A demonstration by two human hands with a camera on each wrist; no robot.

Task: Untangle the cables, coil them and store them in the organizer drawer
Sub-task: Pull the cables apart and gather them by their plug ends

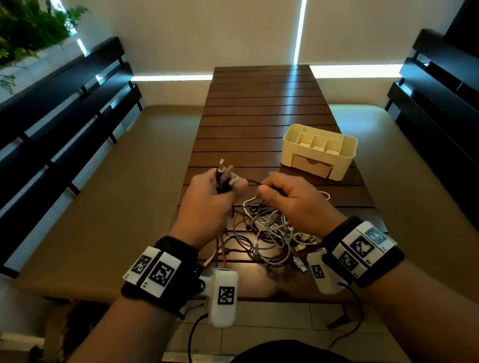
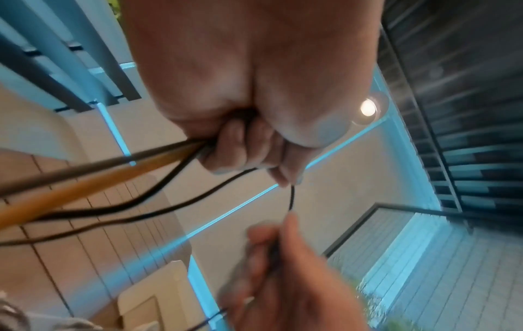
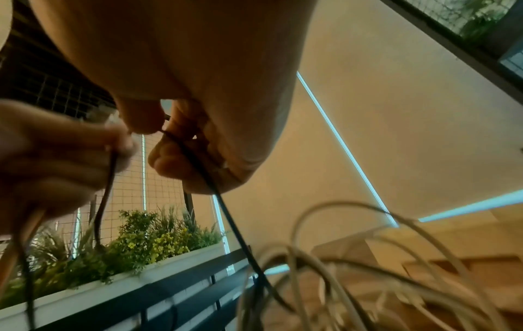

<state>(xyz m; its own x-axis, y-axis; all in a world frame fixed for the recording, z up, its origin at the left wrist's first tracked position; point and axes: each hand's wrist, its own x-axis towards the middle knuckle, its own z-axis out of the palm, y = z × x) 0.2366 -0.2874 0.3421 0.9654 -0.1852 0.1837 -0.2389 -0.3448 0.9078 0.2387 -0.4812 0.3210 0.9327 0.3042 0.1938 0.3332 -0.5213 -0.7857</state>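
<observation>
Dark wooden slats make up the bench [image 1: 262, 114], and on its near end lies a tangle of white and grey cables [image 1: 267, 233], loops overlapping, with a loose USB plug at the near edge. The left hand [image 1: 210, 203] is raised above the tangle and closed round a bundle of cable ends [image 1: 224, 172], whose metal plugs stick up past the knuckles; the left wrist view shows an orange cable [image 2: 85, 185] and dark ones running out of the fist toward the bench. The right hand [image 1: 293, 197], just right of the left, pinches a thin black cable [image 1: 254, 182] between thumb and forefinger; the short stretch between the two hands hangs in a shallow curve (the right wrist view shows it passing on through the curled fingers and down into the tangle). The cream organizer [image 1: 319, 150] stands farther away on the right side of the bench, well apart from the cables, its top compartments open to view and its front drawer [image 1: 312, 165] pushed in. Both wrists wear black bands with printed markers.
</observation>
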